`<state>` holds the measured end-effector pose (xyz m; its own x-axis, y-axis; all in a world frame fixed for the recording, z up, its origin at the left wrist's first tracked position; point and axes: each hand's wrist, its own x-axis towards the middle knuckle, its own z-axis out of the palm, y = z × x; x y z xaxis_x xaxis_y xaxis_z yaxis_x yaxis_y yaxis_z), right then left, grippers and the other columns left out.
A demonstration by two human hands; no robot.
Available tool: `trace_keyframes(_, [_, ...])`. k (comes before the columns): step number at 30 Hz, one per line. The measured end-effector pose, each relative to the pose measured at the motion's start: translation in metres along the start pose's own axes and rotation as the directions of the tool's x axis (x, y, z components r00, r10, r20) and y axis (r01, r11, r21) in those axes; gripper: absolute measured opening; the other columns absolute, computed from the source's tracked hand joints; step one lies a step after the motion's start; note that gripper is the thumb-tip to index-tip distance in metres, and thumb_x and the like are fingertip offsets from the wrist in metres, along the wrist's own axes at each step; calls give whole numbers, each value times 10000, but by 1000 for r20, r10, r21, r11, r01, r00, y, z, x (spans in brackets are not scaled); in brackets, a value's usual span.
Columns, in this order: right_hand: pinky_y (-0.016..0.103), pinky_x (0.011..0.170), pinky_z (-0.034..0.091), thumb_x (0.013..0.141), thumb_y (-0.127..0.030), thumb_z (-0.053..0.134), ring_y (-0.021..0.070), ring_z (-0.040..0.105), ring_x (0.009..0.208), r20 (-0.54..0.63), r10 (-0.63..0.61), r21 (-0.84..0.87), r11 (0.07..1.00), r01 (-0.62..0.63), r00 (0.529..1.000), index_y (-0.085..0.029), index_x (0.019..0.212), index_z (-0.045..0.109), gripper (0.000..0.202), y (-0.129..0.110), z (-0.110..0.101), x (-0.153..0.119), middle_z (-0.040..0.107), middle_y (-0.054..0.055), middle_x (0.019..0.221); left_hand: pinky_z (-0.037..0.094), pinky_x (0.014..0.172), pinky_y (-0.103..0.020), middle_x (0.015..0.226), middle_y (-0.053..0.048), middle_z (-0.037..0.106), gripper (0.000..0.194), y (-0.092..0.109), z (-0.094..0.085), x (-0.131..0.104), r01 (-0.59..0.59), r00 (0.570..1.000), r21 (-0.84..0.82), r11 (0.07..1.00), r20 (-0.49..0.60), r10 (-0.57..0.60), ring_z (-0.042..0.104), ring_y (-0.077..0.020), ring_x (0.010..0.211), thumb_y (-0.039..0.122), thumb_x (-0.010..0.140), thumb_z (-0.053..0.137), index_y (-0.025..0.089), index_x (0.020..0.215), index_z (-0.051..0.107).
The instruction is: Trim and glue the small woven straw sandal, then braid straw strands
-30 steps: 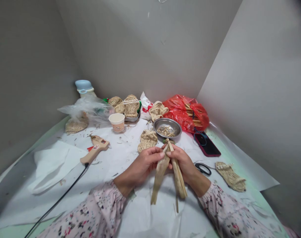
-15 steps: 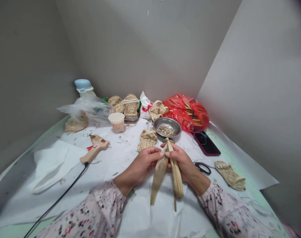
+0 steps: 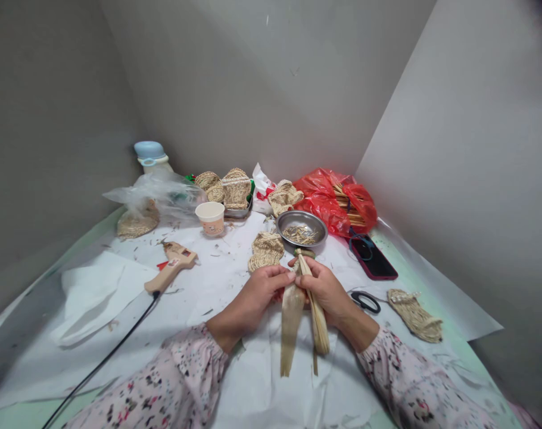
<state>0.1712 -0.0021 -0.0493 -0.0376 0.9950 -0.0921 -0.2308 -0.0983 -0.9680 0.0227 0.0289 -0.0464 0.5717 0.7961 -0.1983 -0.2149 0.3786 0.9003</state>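
Note:
Both hands meet just in front of a metal bowl that has short straw bits in it. My left hand pinches the upper part of a wide, flat dried leaf strip, which hangs down over the white paper. My right hand is closed round a bundle of dried leaves; its tied top sticks up between the hands. Left of the bowl lies a woven straw piece. Black-handled scissors lie beside my right wrist.
A glue gun with a black cord lies at the left. Behind stand a paper cup, a bottle and a red bag of straw. A phone and another woven piece are at the right.
The flat strip's lower end has swung to the right and now hangs straighter, showing more of its broad face. The bundle has shifted slightly to the left. Both hands keep their hold.

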Motion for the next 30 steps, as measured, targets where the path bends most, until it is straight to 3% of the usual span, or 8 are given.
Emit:
trace_keyframes(5, [171,391,338,673,-175,619,71,424,455,19,-12,7,1000,12,1000,-192,913,588,243,0,-1,1,528,-61,634,339,535,-230,578,8,563,220,4,2,-1,-21,999,-49,999,40,23,488,-87,515,296,728,746,118,673,628])
trace_keyframes(11, [157,402,338,690,-171,612,61,416,468,43,-31,52,998,29,999,-176,882,606,192,-1,-4,2,528,-52,642,425,637,-252,713,-44,639,210,7,5,-5,5,998,-154,988,55,4,583,-137,639,303,747,735,119,771,638])
trace_keyframes(16, [152,423,358,682,-166,609,73,492,524,72,-39,82,996,33,997,-167,843,603,161,-2,-5,2,590,-17,720,269,465,-186,674,0,583,188,7,2,-1,-17,1000,-130,991,-25,14,412,-40,488,259,726,746,112,739,629])
trace_keyframes(25, [136,382,307,672,-172,603,68,458,407,92,12,225,974,-32,996,-174,936,580,265,-8,-3,0,635,-10,583,167,440,-203,661,-14,569,253,11,5,-5,-10,992,-61,998,122,18,310,-33,454,321,821,642,107,689,627])
trace_keyframes(30, [167,371,360,665,-184,619,109,524,445,-17,-2,311,950,7,1000,-173,989,601,325,-7,-12,6,614,-16,587,151,441,-221,700,-22,583,252,10,3,-5,18,989,-42,999,149,-12,311,-38,468,348,800,665,112,714,649])
